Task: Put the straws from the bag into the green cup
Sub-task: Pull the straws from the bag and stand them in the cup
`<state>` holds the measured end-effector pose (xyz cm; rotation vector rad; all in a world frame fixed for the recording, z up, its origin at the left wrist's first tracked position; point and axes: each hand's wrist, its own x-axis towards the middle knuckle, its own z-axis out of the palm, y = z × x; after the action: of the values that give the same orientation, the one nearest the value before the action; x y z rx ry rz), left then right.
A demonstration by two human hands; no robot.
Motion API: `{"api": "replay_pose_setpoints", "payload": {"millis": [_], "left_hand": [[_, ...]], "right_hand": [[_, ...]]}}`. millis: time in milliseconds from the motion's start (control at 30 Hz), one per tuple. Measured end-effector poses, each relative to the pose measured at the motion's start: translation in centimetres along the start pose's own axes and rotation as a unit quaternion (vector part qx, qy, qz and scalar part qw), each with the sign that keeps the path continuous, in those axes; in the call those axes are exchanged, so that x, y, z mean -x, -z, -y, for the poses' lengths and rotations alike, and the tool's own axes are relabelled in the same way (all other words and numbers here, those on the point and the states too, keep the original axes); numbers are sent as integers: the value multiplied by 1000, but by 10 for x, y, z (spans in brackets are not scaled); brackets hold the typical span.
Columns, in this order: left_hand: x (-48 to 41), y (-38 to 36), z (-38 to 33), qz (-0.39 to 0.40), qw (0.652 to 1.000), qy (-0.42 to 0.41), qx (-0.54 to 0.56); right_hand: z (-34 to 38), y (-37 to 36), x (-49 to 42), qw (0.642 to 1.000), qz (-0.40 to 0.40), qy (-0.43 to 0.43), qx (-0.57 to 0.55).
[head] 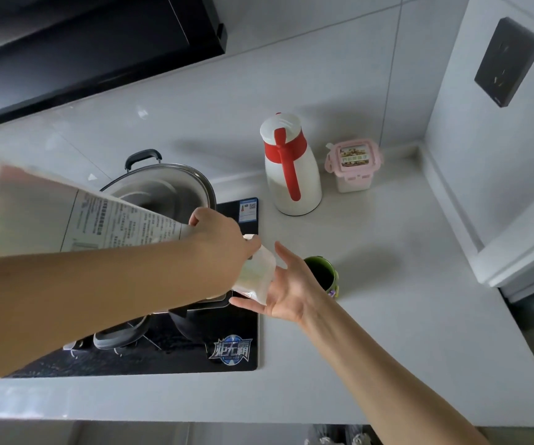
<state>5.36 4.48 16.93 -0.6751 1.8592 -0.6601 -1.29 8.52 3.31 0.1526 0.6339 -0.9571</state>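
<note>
The right hand (288,284) has its grip open, fingers spread under the low end of the long, crinkly plastic bag (114,220), which slopes down from upper left, its pale contents blurred. The left hand (220,239) grips the bag near that end. The glossy green cup (321,271) stands on the counter (387,316) just beyond the right hand.

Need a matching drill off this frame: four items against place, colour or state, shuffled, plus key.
1 bag
2 cup
3 flask
4 box

A white, red handle
B gripped by left hand
C pink lid, right of the flask
D partly hidden behind right hand

Pairs: 1-B, 2-D, 3-A, 4-C
</note>
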Motion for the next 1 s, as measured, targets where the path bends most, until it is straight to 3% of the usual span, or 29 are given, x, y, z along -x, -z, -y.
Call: {"api": "replay_pose_setpoints", "payload": {"millis": [133,267,500,667,833,1000], "left_hand": [[1,4,2,-12,998,31,-47],[-10,-2,15,-51,995,47,-64],[2,-13,46,-205,976,-34,-66],[5,-21,58,-244,965,-64,-68],[-9,-30,57,-267,959,-72,-53],[-20,-59,49,-295,954,-46,20]], "right_hand": [[11,-6,-4,1000,-5,11,-29],[19,-15,3,999,12,39,25],[23,-19,-3,998,-16,65,10],[30,-11,0,998,9,67,-4],[38,-12,-1,990,-34,136,-29],[44,-3,8,967,-96,229,55]]}}
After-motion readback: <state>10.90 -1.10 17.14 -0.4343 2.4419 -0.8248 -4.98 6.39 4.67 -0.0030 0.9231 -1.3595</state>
